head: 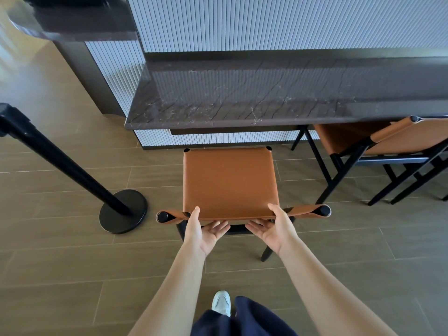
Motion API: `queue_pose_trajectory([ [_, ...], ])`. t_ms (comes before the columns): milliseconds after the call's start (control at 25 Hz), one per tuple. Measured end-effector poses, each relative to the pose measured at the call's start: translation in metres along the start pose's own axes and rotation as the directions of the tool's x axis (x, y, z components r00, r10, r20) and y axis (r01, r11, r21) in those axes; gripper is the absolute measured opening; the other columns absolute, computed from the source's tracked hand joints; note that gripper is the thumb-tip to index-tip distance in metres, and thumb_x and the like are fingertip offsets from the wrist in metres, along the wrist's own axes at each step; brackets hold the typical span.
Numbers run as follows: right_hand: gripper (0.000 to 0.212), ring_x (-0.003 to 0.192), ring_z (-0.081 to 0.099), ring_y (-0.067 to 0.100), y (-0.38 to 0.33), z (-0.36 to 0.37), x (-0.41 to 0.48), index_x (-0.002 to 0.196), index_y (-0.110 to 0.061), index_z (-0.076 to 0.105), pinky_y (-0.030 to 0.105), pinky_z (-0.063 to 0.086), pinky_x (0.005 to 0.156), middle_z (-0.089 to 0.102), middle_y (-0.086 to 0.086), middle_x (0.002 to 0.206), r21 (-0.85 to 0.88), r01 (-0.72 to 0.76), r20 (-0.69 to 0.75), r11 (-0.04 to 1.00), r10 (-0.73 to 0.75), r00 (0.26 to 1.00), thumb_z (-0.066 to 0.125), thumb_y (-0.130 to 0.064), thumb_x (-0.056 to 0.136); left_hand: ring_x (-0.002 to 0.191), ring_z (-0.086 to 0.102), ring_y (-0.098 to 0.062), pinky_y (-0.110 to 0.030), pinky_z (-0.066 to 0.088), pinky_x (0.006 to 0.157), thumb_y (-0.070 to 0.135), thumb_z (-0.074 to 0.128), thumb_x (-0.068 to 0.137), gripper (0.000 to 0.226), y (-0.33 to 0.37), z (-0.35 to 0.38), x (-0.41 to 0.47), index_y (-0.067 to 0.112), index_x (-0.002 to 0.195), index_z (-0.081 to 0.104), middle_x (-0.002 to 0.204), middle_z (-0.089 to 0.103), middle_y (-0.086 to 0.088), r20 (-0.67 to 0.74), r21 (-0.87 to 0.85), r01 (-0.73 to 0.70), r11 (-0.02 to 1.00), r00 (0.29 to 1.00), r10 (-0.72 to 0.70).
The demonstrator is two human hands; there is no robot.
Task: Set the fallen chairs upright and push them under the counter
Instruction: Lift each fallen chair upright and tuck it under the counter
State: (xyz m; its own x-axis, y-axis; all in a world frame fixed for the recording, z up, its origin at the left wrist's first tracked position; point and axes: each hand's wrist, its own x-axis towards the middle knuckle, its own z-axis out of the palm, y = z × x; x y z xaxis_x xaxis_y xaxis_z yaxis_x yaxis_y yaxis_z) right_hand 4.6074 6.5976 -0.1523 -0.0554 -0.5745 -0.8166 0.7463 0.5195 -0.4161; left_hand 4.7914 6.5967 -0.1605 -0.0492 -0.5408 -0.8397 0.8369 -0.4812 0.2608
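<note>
A chair (229, 183) with a tan leather seat and black legs stands upright on the floor, just in front of the dark stone counter (242, 93). Its seat front is close to the counter's edge but not under it. Its low leather backrest strap faces me. My left hand (203, 229) and my right hand (274, 230) rest against that backrest, palms on its rear face, thumbs hooked over its top edge and fingers stretched out. A second tan chair (400, 137) stands upright at the right, partly tucked under the counter.
A black stanchion post with a round base (123, 210) stands on the wood-look floor left of the chair. The counter's ribbed panel base (218, 138) is right behind the chair. My shoe (221, 303) is on the floor below.
</note>
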Motion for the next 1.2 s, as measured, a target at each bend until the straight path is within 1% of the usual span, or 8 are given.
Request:
queue_pose_trajectory([
  [80, 0.035, 0.096, 0.063, 0.040, -0.001, 0.006, 0.004, 0.131, -0.006, 0.044, 0.059, 0.054, 0.080, 0.055, 0.028, 0.118, 0.062, 0.008, -0.021, 0.998, -0.007, 1.000, 0.053, -0.013, 0.097, 0.111, 0.055, -0.047, -0.062, 0.051, 0.081, 0.027, 0.053, 0.098, 0.051, 0.006, 0.002, 0.007, 0.016, 0.144, 0.033, 0.123, 0.046, -0.027, -0.026, -0.032, -0.003, 0.999, 1.000, 0.002],
  [200, 0.035, 0.099, 0.061, 0.042, -0.003, 0.008, 0.012, 0.133, -0.005, 0.042, 0.063, 0.054, 0.073, 0.052, 0.029, 0.119, 0.130, 0.004, -0.047, 0.992, 0.002, 0.999, 0.047, -0.008, 0.098, 0.126, 0.045, -0.046, -0.065, 0.052, 0.074, 0.019, 0.053, 0.097, 0.043, 0.013, 0.006, 0.014, 0.015, 0.137, 0.040, 0.133, 0.042, -0.028, -0.059, -0.026, -0.004, 1.000, 0.998, 0.002],
  [480, 0.039, 0.112, 0.049, 0.057, -0.018, 0.015, 0.035, 0.135, -0.003, 0.040, 0.071, 0.050, 0.059, 0.042, 0.033, 0.133, 0.195, 0.013, -0.071, 0.981, 0.001, 0.997, 0.039, 0.003, 0.096, 0.114, 0.051, -0.045, -0.067, 0.053, 0.068, -0.005, 0.056, 0.084, 0.042, 0.026, 0.021, 0.025, 0.007, 0.124, 0.049, 0.129, 0.041, -0.026, -0.137, 0.005, -0.026, 1.000, 0.990, 0.026],
  [760, 0.036, 0.104, 0.054, 0.055, -0.024, 0.026, 0.043, 0.132, -0.005, 0.042, 0.065, 0.052, 0.052, 0.049, 0.031, 0.124, 0.163, 0.044, -0.118, 0.986, -0.025, 0.993, 0.049, -0.007, 0.097, 0.110, 0.053, -0.043, -0.067, 0.053, 0.067, -0.013, 0.049, 0.079, 0.040, 0.035, 0.036, 0.032, 0.002, 0.116, 0.052, 0.121, 0.045, -0.026, -0.240, 0.031, 0.042, 0.999, 0.970, -0.034],
  [840, 0.035, 0.100, 0.055, 0.054, -0.031, 0.034, 0.045, 0.131, -0.005, 0.042, 0.065, 0.052, 0.054, 0.050, 0.031, 0.118, 0.133, 0.062, -0.129, 0.989, -0.045, 0.991, 0.048, -0.008, 0.097, 0.108, 0.054, -0.045, -0.066, 0.053, 0.067, -0.013, 0.047, 0.080, 0.030, 0.042, 0.047, 0.031, 0.000, 0.107, 0.053, 0.119, 0.047, -0.028, -0.221, 0.034, 0.050, 0.998, 0.974, -0.041],
  [920, 0.038, 0.108, 0.053, 0.055, -0.042, 0.044, 0.048, 0.134, -0.004, 0.041, 0.066, 0.053, 0.059, 0.049, 0.031, 0.125, 0.114, 0.066, -0.113, 0.991, -0.053, 0.992, 0.048, -0.007, 0.097, 0.100, 0.058, -0.053, -0.064, 0.054, 0.072, -0.013, 0.046, 0.081, 0.020, 0.051, 0.062, 0.031, -0.003, 0.097, 0.052, 0.117, 0.050, -0.032, -0.174, 0.068, 0.056, 0.996, 0.984, -0.044],
  [1040, 0.044, 0.125, 0.038, 0.061, -0.063, 0.065, 0.054, 0.140, -0.004, 0.036, 0.068, 0.053, 0.060, 0.040, 0.030, 0.139, 0.143, 0.048, -0.084, 0.989, -0.036, 0.996, 0.049, -0.010, 0.098, 0.090, 0.058, -0.063, -0.059, 0.055, 0.078, -0.013, 0.045, 0.082, 0.020, 0.070, 0.087, 0.032, -0.007, 0.100, 0.051, 0.113, 0.054, -0.037, -0.119, 0.105, 0.079, 0.991, 0.991, -0.066],
  [1200, 0.051, 0.131, 0.023, 0.066, -0.093, 0.090, 0.062, 0.144, -0.007, 0.030, 0.071, 0.051, 0.060, 0.030, 0.033, 0.146, 0.176, 0.011, -0.065, 0.984, 0.000, 0.998, 0.052, -0.014, 0.098, 0.091, 0.058, -0.063, -0.053, 0.057, 0.077, -0.012, 0.049, 0.085, 0.010, 0.091, 0.117, 0.033, -0.010, 0.094, 0.051, 0.096, 0.056, -0.040, -0.084, 0.106, 0.105, 0.989, 0.992, -0.096],
])
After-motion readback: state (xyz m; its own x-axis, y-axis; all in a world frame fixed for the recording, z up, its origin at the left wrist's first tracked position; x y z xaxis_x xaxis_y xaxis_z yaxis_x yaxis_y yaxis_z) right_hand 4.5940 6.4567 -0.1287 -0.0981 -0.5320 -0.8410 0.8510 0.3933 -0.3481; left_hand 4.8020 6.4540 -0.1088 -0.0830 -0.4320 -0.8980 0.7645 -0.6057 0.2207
